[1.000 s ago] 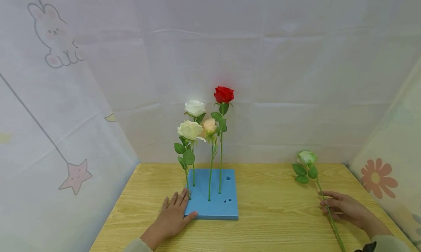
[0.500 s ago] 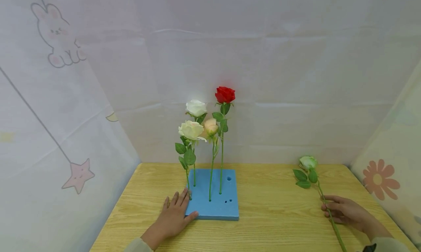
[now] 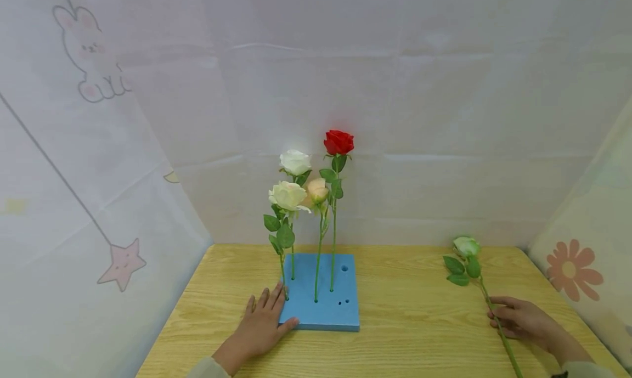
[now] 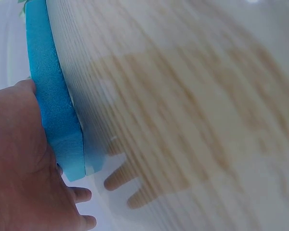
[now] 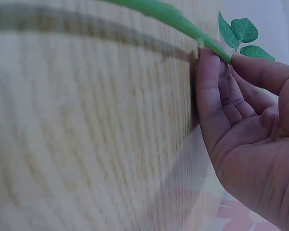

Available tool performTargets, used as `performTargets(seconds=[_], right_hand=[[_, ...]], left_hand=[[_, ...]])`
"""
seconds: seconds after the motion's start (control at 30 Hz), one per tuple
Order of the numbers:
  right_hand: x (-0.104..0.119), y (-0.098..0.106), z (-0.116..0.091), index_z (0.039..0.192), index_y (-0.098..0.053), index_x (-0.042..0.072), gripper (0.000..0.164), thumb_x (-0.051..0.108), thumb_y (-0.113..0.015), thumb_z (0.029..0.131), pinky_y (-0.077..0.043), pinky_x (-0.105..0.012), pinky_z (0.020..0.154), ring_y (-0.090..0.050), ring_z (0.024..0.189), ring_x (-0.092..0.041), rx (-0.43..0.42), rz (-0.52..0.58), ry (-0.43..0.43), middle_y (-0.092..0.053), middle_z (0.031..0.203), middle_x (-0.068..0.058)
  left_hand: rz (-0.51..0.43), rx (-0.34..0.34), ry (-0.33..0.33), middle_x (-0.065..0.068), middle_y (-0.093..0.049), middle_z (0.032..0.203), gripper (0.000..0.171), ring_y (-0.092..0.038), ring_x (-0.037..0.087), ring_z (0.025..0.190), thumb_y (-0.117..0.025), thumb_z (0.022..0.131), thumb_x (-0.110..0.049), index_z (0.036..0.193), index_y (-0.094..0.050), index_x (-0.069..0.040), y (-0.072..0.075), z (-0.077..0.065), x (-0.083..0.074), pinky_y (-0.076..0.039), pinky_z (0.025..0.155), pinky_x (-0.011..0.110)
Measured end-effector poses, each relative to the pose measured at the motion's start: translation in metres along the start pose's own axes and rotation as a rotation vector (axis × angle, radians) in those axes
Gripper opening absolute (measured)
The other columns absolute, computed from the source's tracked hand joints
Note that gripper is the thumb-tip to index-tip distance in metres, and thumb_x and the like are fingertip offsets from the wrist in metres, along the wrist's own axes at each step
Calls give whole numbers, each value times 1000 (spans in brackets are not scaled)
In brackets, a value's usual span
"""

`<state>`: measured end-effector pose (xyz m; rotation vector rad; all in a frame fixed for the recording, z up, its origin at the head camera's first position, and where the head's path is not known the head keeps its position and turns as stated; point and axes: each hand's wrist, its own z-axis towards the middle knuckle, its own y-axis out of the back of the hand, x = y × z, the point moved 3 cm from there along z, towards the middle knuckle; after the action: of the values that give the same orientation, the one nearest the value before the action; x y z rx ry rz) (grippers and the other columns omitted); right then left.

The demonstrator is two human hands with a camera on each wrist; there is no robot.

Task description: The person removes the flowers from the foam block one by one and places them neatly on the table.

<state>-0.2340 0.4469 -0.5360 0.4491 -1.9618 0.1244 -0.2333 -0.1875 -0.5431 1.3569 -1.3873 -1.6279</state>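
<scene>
At the right of the table, my right hand (image 3: 525, 322) pinches the green stem of a pale green-white rose (image 3: 466, 247) between thumb and fingers. The stem (image 5: 171, 17) and some leaves (image 5: 244, 30) show in the right wrist view. My left hand (image 3: 260, 322) rests with straight fingers against the left edge of a blue foam block (image 3: 328, 316). In the left wrist view, the block's side (image 4: 53, 82) lies beside that palm. Upright in the block stand a red rose (image 3: 339, 142), a white rose (image 3: 295, 162), a cream rose (image 3: 287, 196) and a peach rose (image 3: 317, 191).
Several holes (image 3: 344, 268) show on the block's right side. The wooden table (image 3: 405, 323) is enclosed by a pale cloth backdrop (image 3: 419, 109) behind and at both sides, printed with a bunny, a star and a flower.
The held rose's head has sunk a little and shifted right, and my right hand has shifted slightly right too. My left hand stays on the block. The head view has drifted slightly.
</scene>
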Motion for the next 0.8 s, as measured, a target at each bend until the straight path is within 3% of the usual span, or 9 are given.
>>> performTargets(seconds=[0.27,0.43,0.53,0.67,0.8], right_hand=[[4,-4,-4,150,-16,-21,69,21,-52,108,-58,-35,80,-70,101,-20,-44,-104,14,-70,115,-5],[6,-6,-3,150,-28,-17,66,23,-57,106,-59,-38,81,-67,102,-21,-150,-203,-29,-68,117,-8],[6,-7,-2,148,-34,-15,63,23,-59,105,-59,-38,79,-65,97,-19,-188,-241,-38,-65,112,-9],[7,-9,-4,146,-32,-18,60,18,-57,105,-59,-35,74,-61,85,-19,-178,-253,-9,-62,98,-8],[15,-12,-5,144,-33,-21,57,16,-54,106,-58,-35,72,-61,82,-19,-223,-330,35,-63,95,-7]], left_hand=[[-11,3,5,6,-11,170,88,-18,44,153,-38,99,-71,163,-23,-13,1,-1,-1,-12,115,73],[-11,10,2,6,-11,170,89,-18,44,152,-37,99,-72,163,-22,-13,1,-1,0,-12,115,73],[-17,6,-3,7,-11,170,89,-18,45,152,-37,99,-72,163,-22,-13,0,-1,0,-12,115,74],[-19,-4,-8,7,-11,170,89,-18,45,152,-37,99,-72,163,-22,-13,0,-1,1,-12,114,74],[-13,-9,-8,7,-11,171,89,-18,45,152,-37,99,-72,164,-21,-13,0,-1,1,-12,114,74]])
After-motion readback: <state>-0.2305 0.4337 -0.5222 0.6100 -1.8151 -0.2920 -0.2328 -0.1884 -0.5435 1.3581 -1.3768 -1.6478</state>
